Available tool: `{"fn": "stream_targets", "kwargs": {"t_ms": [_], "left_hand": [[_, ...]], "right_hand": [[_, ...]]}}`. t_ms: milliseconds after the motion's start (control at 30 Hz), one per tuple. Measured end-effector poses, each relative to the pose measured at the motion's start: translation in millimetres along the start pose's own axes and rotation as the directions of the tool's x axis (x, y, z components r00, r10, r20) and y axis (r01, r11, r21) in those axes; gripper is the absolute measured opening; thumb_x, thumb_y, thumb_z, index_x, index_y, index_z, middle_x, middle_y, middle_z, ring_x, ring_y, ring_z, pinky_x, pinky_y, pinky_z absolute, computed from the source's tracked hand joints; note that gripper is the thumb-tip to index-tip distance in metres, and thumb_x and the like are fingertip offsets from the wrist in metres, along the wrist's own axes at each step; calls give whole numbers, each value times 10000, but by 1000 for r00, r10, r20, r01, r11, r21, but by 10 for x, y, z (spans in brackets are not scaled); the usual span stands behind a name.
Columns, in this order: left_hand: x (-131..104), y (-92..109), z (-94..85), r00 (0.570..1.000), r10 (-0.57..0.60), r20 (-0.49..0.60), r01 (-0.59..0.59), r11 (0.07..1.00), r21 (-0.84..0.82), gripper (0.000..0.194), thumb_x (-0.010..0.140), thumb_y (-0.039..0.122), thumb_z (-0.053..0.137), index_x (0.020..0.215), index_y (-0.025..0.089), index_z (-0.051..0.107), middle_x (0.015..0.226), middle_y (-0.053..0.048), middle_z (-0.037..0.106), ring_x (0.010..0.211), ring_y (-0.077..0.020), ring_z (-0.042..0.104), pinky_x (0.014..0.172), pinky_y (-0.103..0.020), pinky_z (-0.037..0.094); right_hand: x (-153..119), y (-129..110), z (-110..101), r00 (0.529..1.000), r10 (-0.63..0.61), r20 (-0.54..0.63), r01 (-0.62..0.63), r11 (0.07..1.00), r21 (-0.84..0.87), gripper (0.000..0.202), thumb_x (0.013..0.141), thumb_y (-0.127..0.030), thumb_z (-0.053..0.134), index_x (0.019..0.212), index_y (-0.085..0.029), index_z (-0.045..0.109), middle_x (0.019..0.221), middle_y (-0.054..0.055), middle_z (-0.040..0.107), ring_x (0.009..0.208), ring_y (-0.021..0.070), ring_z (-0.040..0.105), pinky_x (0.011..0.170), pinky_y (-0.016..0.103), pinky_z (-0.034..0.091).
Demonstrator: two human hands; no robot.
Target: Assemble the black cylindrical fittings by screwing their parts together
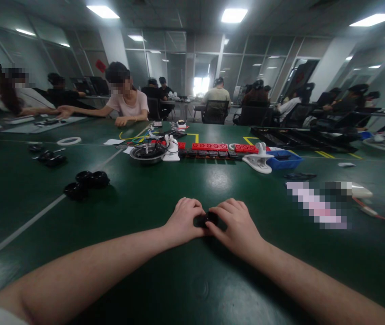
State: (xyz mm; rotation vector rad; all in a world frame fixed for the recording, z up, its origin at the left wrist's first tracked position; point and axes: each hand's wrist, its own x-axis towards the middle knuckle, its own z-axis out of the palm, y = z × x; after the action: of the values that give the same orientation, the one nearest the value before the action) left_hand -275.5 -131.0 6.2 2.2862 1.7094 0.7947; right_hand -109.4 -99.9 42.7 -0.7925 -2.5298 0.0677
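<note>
Both of my hands meet over the green table (165,271), their fingers curled around one small black part (211,218). My left hand (186,219) grips it from the left, thumb toward me. From the right, my right hand (236,223) pinches the same part with thumb and fingers. Much of the part is hidden by the fingers, so its exact kind cannot be made out. A cluster of glossy black rounded parts (87,183) lies on the table to the left, apart from my hands.
Ahead stand red socket strips (210,146), a metal bowl (147,153) with dark items, a white clamp (258,160) and a blue bin (284,159). A white ring (69,141) lies at the left. Across the table sits a co-worker (127,95); a blurred-out item (316,205) is at the right.
</note>
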Motion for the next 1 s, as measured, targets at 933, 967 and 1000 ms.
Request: {"fn": "stream_targets", "kwargs": {"t_ms": [933,967,1000], "left_hand": [[-2,-10,14,1000,-15,9,15,1000,24,170,609,301,603,740,198,572,906,-22,479,883,-193,411,829,-355,331],[-1,-3,9,1000,-17,10,16,1000,23,161,612,294,598,740,199,573,906,-23,478,886,-193,411,832,-356,330],[-2,3,5,1000,-18,9,17,1000,22,153,614,284,593,741,201,574,907,-23,476,889,-193,410,835,-357,329]], "right_hand": [[-58,-138,-5,985,-166,50,157,976,149,171,786,-263,453,835,-192,600,856,16,617,780,169,418,698,340,283],[-62,-140,-8,984,-171,52,161,975,154,170,786,-263,452,821,-192,602,848,15,616,777,167,416,691,337,281],[-67,-142,-10,983,-177,53,166,973,160,171,786,-263,450,806,-193,605,844,13,616,773,165,415,685,334,280]]}}
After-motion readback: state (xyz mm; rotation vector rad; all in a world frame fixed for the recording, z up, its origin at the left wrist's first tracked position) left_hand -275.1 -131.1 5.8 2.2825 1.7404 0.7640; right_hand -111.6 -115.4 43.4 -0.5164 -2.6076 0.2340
